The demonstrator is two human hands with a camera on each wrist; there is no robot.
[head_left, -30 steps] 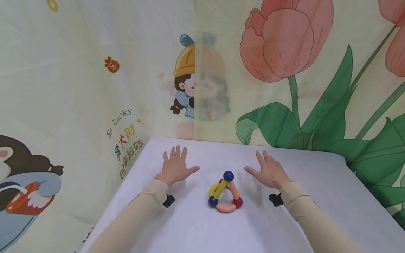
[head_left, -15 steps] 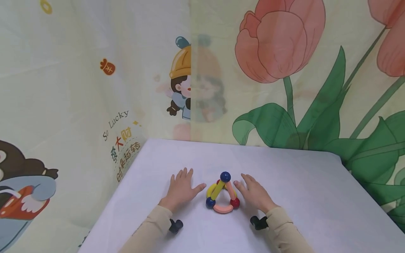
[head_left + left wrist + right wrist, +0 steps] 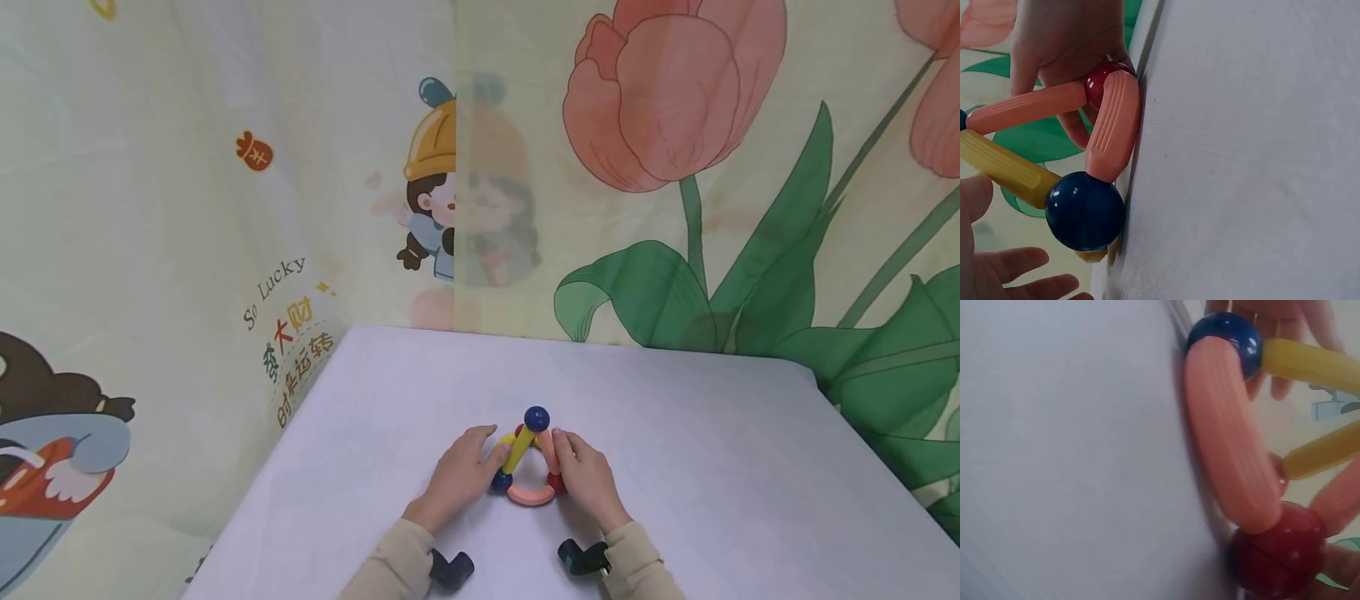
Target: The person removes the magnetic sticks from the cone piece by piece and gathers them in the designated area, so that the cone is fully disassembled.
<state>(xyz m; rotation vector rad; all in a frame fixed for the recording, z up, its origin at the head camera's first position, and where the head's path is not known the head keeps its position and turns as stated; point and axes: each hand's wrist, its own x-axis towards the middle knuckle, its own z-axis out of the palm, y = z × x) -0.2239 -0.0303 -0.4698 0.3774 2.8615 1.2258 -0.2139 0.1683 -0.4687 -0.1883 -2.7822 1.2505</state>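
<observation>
A pyramid of magnetic rods and balls (image 3: 531,497) stands on the white-covered table, with a blue ball (image 3: 536,418) at its top. My left hand (image 3: 461,471) is at its left side, the thumb close by a yellow rod (image 3: 1010,169). In the left wrist view those fingers are extended beside the lower blue ball (image 3: 1085,211). On the other side, my right hand (image 3: 591,479) has its fingers alongside the pink upright rod (image 3: 547,450), near the red ball (image 3: 1279,553). A curved pink rod (image 3: 1229,437) joins the two front balls along the tabletop.
The white tablecloth (image 3: 712,467) spreads around the toy. Printed curtains with a tulip (image 3: 675,100) and cartoon figures hang behind the table and along its left side. A small black camera (image 3: 453,571) sits at each wrist.
Both hands have drawn back from the far part of the table and come inward, from well apart to either side of the pyramid. The toy stays in place.
</observation>
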